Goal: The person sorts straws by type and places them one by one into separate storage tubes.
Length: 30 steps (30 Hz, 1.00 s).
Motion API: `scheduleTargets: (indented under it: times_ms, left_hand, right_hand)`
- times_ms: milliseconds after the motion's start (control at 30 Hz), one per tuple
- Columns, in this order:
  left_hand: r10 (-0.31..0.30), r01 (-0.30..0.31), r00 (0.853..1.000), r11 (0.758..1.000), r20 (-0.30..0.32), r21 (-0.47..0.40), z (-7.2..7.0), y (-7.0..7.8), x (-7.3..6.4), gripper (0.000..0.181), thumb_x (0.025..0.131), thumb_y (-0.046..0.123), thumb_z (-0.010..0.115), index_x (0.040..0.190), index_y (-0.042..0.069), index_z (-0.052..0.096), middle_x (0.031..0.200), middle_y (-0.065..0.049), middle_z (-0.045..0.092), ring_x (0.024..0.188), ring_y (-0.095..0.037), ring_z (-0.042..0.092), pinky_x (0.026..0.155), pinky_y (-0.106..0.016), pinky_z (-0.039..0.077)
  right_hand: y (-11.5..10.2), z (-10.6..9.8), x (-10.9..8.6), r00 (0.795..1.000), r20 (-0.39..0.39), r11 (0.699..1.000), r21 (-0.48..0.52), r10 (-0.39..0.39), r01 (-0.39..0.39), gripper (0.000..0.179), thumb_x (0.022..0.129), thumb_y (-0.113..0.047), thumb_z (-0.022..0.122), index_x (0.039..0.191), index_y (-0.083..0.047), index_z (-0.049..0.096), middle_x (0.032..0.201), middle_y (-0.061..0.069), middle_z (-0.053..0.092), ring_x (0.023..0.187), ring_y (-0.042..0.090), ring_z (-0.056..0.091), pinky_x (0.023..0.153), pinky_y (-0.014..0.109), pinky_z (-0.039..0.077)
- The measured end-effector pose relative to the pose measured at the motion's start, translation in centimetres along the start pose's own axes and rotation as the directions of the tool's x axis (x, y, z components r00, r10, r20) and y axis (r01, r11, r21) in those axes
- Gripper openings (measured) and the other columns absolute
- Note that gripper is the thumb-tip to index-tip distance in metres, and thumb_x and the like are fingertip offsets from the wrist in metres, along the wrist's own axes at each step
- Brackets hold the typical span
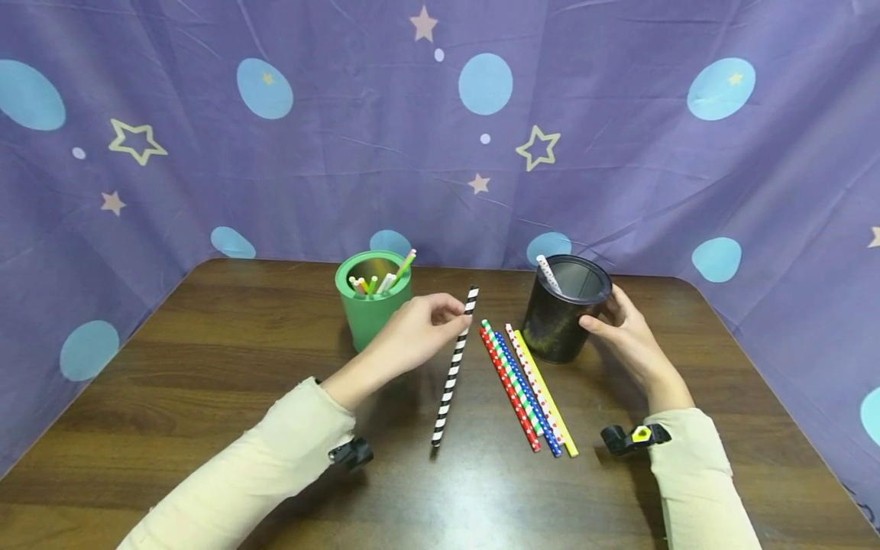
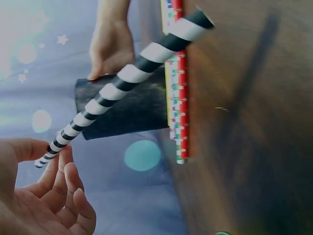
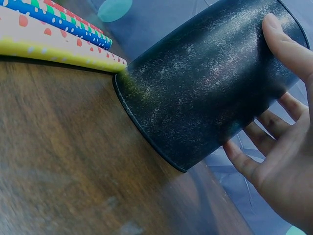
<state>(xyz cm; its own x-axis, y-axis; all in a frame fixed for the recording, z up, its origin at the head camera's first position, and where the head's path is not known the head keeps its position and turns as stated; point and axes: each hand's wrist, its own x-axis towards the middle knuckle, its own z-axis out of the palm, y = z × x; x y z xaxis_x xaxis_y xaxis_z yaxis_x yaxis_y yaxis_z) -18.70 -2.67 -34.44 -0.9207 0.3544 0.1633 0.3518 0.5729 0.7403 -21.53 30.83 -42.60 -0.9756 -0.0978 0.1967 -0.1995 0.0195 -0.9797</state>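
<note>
My left hand (image 1: 419,330) pinches a black-and-white striped paper straw (image 1: 450,377) near its upper end, between thumb and fingertips. The straw slants down toward me, its shadow on the table in the left wrist view. On the right, my right hand (image 1: 634,345) holds the side of a black can (image 1: 552,327), thumb in front near the rim and fingers round the far side. Inside the can leans one white dotted straw (image 1: 548,275). Between the hands lie paper straws: red dotted (image 1: 507,386), green striped, blue dotted, white with red dots, and yellow (image 1: 550,401).
A green can (image 1: 367,317) with several colourful straws (image 1: 406,266) stands behind my left hand. Everything rests on a brown wooden table (image 1: 206,367). A purple curtain (image 1: 385,137) with stars and dots hangs at the table's back and sides.
</note>
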Motion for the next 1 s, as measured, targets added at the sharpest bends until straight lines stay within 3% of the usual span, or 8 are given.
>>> scheduleTargets:
  times_ms: [267,400,533,733,900,1000]
  left_hand:
    - [0.047,-0.055,0.996,0.993,-0.078,-0.103,-1.5,2.1,0.6,0.022,0.095,0.025,0.066,0.106,0.006,0.067,0.099,-0.005,0.072,0.092,-0.019,0.067,0.084,-0.036,0.052]
    - [0.075,-0.101,0.985,0.981,-0.157,-0.164,-2.3,3.0,1.0,0.021,0.095,0.024,0.066,0.105,0.005,0.067,0.096,-0.005,0.071,0.09,-0.018,0.065,0.083,-0.034,0.051]
    - [0.103,-0.159,0.964,0.962,-0.247,-0.222,-2.7,3.7,1.4,0.019,0.095,0.024,0.066,0.101,0.006,0.067,0.089,-0.004,0.069,0.084,-0.017,0.061,0.078,-0.03,0.048]
    - [0.185,-0.285,0.925,0.915,-0.331,-0.287,-2.9,4.8,2.4,0.016,0.097,0.02,0.065,0.099,0.005,0.065,0.084,-0.005,0.067,0.075,-0.021,0.061,0.068,-0.028,0.046]
    - [0.229,-0.363,0.888,0.881,-0.398,-0.303,-2.6,5.7,3.5,0.015,0.097,0.018,0.065,0.103,0.004,0.065,0.091,-0.007,0.07,0.079,-0.017,0.062,0.074,-0.027,0.048]
    - [0.239,-0.382,0.875,0.876,-0.422,-0.296,-2.4,6.2,4.2,0.015,0.097,0.016,0.065,0.105,0.003,0.065,0.095,-0.007,0.07,0.084,-0.017,0.063,0.077,-0.028,0.047]
  right_hand:
    - [-0.2,0.2,0.0,1.0,0.002,1.0,-0.006,0.015,-0.015,0.073,0.093,-0.002,0.066,0.154,-0.011,0.028,0.144,0.009,0.044,0.125,0.013,0.044,0.097,0.019,0.042]
    - [-0.2,0.3,0.0,1.0,0.0,1.0,-0.01,0.011,-0.011,0.073,0.093,-0.001,0.066,0.154,-0.01,0.029,0.144,0.011,0.044,0.126,0.013,0.043,0.097,0.018,0.042]
    - [-0.2,0.3,0.1,1.0,0.004,1.0,-0.007,0.004,-0.004,0.072,0.092,-0.001,0.066,0.154,-0.01,0.029,0.145,0.011,0.044,0.127,0.013,0.043,0.097,0.018,0.041]
    - [0.1,0.0,0.1,1.0,0.003,1.0,-0.01,-0.004,0.004,0.07,0.093,-0.003,0.067,0.152,-0.011,0.032,0.14,0.007,0.048,0.124,0.013,0.045,0.097,0.018,0.042]
    - [0.1,0.0,0.1,1.0,0.001,1.0,-0.001,-0.005,0.005,0.069,0.093,-0.002,0.066,0.152,-0.01,0.032,0.138,0.006,0.048,0.122,0.013,0.046,0.096,0.019,0.042]
    - [0.0,0.1,0.0,1.0,0.001,1.0,0.001,-0.002,0.002,0.07,0.093,-0.001,0.066,0.152,-0.01,0.031,0.138,0.007,0.048,0.122,0.014,0.046,0.096,0.019,0.042]
